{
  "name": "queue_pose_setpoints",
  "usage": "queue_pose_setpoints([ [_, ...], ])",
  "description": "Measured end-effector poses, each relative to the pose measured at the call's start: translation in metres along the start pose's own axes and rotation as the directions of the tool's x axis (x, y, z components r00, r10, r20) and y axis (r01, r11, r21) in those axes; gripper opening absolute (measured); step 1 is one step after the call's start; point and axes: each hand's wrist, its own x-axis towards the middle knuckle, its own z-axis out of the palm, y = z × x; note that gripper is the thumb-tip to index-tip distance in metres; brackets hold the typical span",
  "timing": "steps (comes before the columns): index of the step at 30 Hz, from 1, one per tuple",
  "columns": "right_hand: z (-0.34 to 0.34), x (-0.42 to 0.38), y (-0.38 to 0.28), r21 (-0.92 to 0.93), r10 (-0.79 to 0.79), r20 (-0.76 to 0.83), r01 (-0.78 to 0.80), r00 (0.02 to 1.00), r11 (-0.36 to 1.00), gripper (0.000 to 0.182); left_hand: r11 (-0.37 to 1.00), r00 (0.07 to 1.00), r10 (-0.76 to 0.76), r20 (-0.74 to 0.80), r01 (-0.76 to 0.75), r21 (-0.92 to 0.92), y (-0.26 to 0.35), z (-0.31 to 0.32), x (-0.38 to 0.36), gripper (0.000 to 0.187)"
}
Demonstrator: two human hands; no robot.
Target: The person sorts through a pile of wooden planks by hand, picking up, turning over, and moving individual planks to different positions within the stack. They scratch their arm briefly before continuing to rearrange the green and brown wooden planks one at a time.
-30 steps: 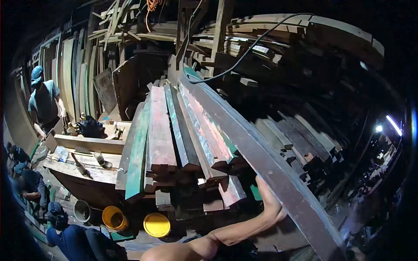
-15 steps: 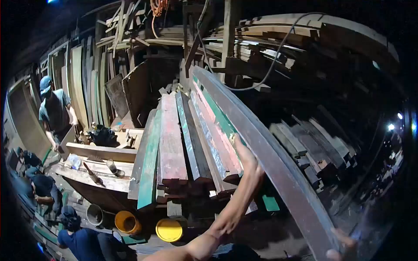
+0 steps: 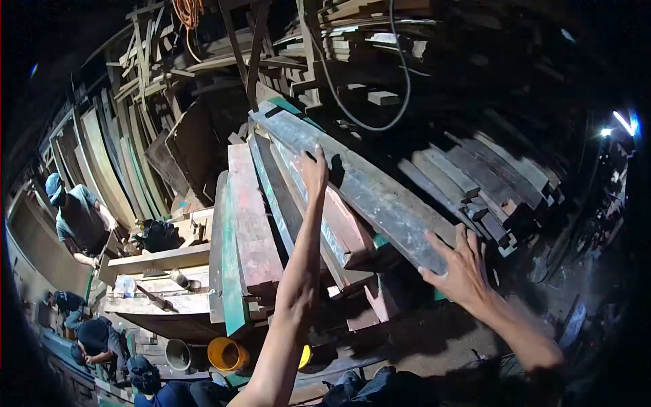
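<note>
A long, wide grey plank (image 3: pixel 380 193) lies slanted across the stack of boards, its broad worn face up. My left hand (image 3: pixel 313 173) is at the plank's left edge toward the far end, its fingers loosely apart, casting a shadow on the wood. At the near end, my right hand (image 3: pixel 461 268) rests over the plank's corner with fingers spread. Left of the plank are a pinkish-red beam (image 3: pixel 252 217) and a green-faced board (image 3: pixel 230 271). A shorter pink-sided piece (image 3: pixel 347 227) shows beneath the plank's left edge.
A second timber pile (image 3: pixel 481 176) sits to the right. On the left, a workbench (image 3: pixel 163 302) holds tools and a glass jar, with an orange bucket (image 3: pixel 227 354) below it. One person (image 3: pixel 81 217) stands behind the bench; several others are lower left. A cable (image 3: pixel 366 125) hangs above.
The plank has turned from its edge to lie with the broad face up, lower on the stack. My left hand has shifted up and left; my right hand has come up over the near end.
</note>
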Motion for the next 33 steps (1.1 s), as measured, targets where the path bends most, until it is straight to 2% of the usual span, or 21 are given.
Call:
queue_pose_setpoints([
  [2,0.002,-0.006,-0.008,-0.042,-0.049,0.03,0.05,0.998,0.998,0.074,0.994,0.998,-0.035,-0.043,0.031,-0.102,0.001,0.012,-0.009,0.077],
  [3,0.003,-0.006,-0.01,0.008,-0.036,0.03,0.035,0.999,0.999,0.074,0.979,0.998,0.048,-0.032,-0.053,-0.196,-0.001,0.011,-0.007,0.076],
  [4,0.003,-0.004,-0.009,0.055,-0.027,0.026,0.026,0.999,0.998,0.074,0.985,0.997,-0.008,-0.081,-0.007,-0.174,0.002,0.015,-0.002,0.075],
  [5,0.004,0.001,-0.008,0.049,-0.02,0.021,0.019,1.0,0.999,0.074,0.985,0.993,0.046,-0.105,-0.063,-0.162,0.01,0.014,0.002,0.073],
  [6,0.006,0.004,-0.005,0.214,0.012,0.067,-0.026,0.998,0.976,0.073,0.983,0.988,0.089,-0.13,-0.108,-0.146,0.016,0.013,0.003,0.072],
  [7,0.007,0.006,-0.002,0.369,0.034,0.122,-0.077,0.992,0.926,0.073,0.965,0.988,0.096,-0.122,-0.123,-0.232,0.028,0.009,0.005,0.069],
  [8,0.008,0.009,-0.004,0.361,0.032,0.132,-0.078,0.991,0.929,0.073,0.938,0.987,0.106,-0.119,-0.139,-0.317,0.034,0.011,0.013,0.067],
  [10,0.011,0.018,-0.014,0.288,-0.024,0.05,0.009,0.998,0.958,0.071,0.973,0.984,0.168,-0.057,-0.175,-0.151,0.044,0.004,0.024,0.062],
  [12,0.018,0.034,-0.025,0.278,-0.005,0.022,-0.001,1.0,0.961,0.068,0.924,0.981,0.153,-0.118,-0.185,-0.334,0.037,0.012,0.039,0.062],
  [14,0.024,0.057,-0.032,0.356,0.003,0.031,-0.014,1.0,0.934,0.066,0.94,0.936,0.322,-0.143,-0.334,-0.067,0.021,0.016,0.055,0.065],
  [16,0.032,0.084,-0.036,0.346,-0.02,0.009,0.015,1.0,0.938,0.064,0.904,0.958,0.284,-0.029,-0.278,-0.325,0.003,0.034,0.095,0.064],
  [17,0.03,0.098,-0.04,0.346,0.021,0.065,-0.042,0.998,0.937,0.063,0.935,0.971,0.241,0.0,-0.232,-0.27,-0.005,0.036,0.109,0.064],
  [18,0.029,0.112,-0.044,0.348,0.055,0.125,-0.096,0.991,0.932,0.063,0.871,0.964,0.267,0.008,-0.238,-0.43,-0.03,0.049,0.134,0.066],
  [20,0.048,0.138,-0.043,0.314,0.053,0.043,-0.064,0.998,0.947,0.063,0.894,0.971,0.18,0.156,-0.095,-0.437,-0.011,0.017,0.121,0.07],
  [22,0.056,0.166,-0.046,0.336,0.052,0.112,-0.087,0.992,0.938,0.064,0.847,0.944,0.222,0.243,-0.064,-0.528,-0.05,0.03,0.139,0.074],
  [23,0.072,0.184,-0.041,0.351,0.0,0.049,-0.017,0.999,0.936,0.065,0.95,0.96,0.209,0.187,-0.154,-0.271,-0.03,0.015,0.117,0.075],
  [25,0.088,0.209,-0.039,0.371,-0.044,-0.012,0.045,0.999,0.928,0.066,0.952,0.946,0.195,0.259,-0.119,-0.282,-0.043,0.017,0.11,0.076],
  [30,0.085,0.223,-0.028,0.312,-0.023,0.118,-0.015,0.993,0.95,0.076,0.974,0.938,0.17,0.302,-0.115,-0.193,-0.059,0.022,0.088,0.084],
  [31,0.077,0.225,-0.014,0.516,0.002,0.282,-0.153,0.959,0.843,0.082,0.976,0.942,0.139,0.305,-0.078,-0.203,-0.057,0.023,0.085,0.085],
  [32,0.077,0.226,0.002,0.52,-0.002,0.283,-0.152,0.959,0.84,0.082,0.976,0.946,0.106,0.307,-0.041,-0.213,-0.057,0.022,0.085,0.086],
  [33,0.084,0.227,0.02,0.791,-0.194,0.34,-0.168,0.92,0.588,0.079,0.973,0.949,0.088,0.303,-0.017,-0.228,-0.06,0.023,0.085,0.088],
])
